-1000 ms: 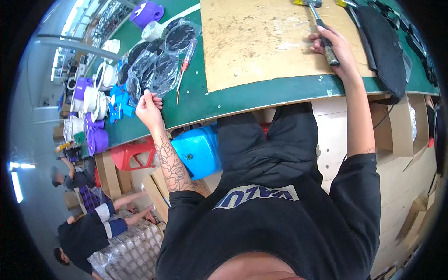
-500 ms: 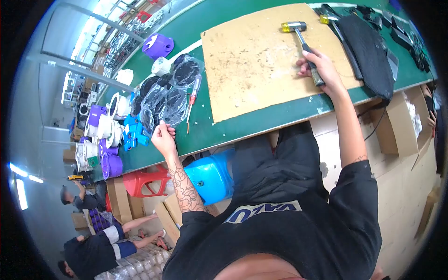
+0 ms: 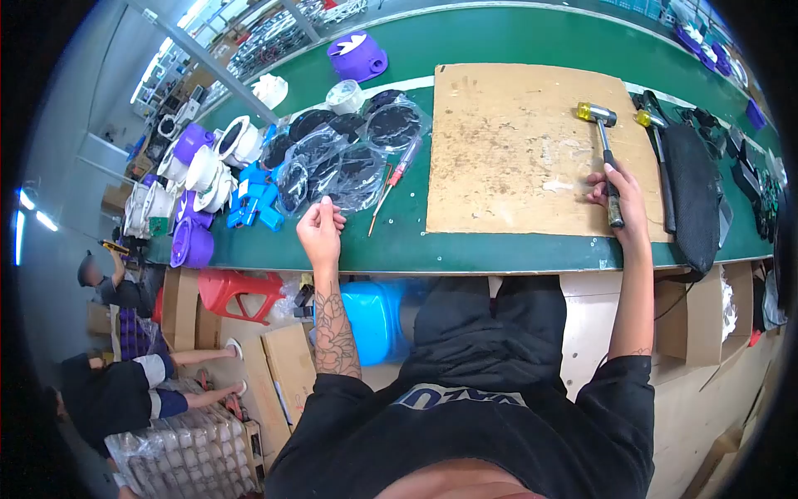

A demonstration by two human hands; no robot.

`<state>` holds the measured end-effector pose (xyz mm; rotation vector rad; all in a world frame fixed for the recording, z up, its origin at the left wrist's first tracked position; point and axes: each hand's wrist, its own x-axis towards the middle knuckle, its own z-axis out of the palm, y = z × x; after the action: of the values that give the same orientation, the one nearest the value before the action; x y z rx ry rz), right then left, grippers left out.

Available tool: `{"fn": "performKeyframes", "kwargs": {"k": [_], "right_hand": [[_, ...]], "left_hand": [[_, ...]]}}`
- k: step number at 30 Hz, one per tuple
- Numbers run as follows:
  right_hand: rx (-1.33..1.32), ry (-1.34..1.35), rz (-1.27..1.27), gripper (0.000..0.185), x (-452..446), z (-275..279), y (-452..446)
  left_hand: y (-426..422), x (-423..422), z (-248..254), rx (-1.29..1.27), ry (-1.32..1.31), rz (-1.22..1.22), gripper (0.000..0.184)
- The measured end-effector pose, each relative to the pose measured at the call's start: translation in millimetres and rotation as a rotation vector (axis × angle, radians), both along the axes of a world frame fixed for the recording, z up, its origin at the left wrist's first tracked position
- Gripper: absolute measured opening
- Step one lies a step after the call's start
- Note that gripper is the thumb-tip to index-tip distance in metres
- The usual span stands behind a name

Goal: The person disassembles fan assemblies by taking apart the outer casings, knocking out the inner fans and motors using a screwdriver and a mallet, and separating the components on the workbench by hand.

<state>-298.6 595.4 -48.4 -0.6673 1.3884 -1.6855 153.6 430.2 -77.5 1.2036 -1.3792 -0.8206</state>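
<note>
My right hand [image 3: 625,200] is closed round the dark grip of a mallet [image 3: 606,141]. The mallet's yellow-and-black head rests over the brown board [image 3: 507,158]. My left hand [image 3: 321,231] is over the bench's front part, its fingers curled in and thumb pressed against them. Whatever it may hold is hidden. Just beyond it lie black round discs in clear plastic bags [image 3: 357,170]. A screwdriver [image 3: 399,170] with a red-and-clear handle lies to the right of the bags.
On the green bench [image 3: 499,258], a second mallet [image 3: 657,158] lies beside a black mesh case [image 3: 694,187]. Blue parts [image 3: 253,198], a purple housing [image 3: 357,56] and white rings [image 3: 239,141] stand left. Below are a blue stool [image 3: 374,320] and a red stool [image 3: 241,291]. Other people are at far left.
The view has swung, so the bench now looks level. My right hand keeps its hold on the mallet, and my left hand stays curled by the bagged discs.
</note>
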Motion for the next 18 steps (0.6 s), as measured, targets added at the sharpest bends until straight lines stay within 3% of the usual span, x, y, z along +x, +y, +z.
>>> {"fn": "performKeyframes", "kwargs": {"k": [3, 5, 10, 15, 18], "right_hand": [[0.006, 0.015, -0.003, 0.042, -1, -2, 0], [0.0, 0.005, 0.013, 0.047, -4, -4, -1], [0.016, 0.03, -0.003, 0.05, 2, 1, 0], [0.007, 0.034, -0.007, 0.051, 0, -1, 0], [-0.011, 0.012, -0.011, 0.051, 0, 0, 0]], "left_hand": [[0, -2, 7, 0.004, -0.016, -0.019, 0.033], [-4, -13, 18, 0.071, 0.254, -0.062, 0.033], [-43, -50, 54, 0.112, 0.445, -0.29, 0.043], [-136, -97, 63, 0.437, 0.886, -0.59, 0.067], [-195, -131, 58, 0.606, 1.052, -0.474, 0.071]]}}
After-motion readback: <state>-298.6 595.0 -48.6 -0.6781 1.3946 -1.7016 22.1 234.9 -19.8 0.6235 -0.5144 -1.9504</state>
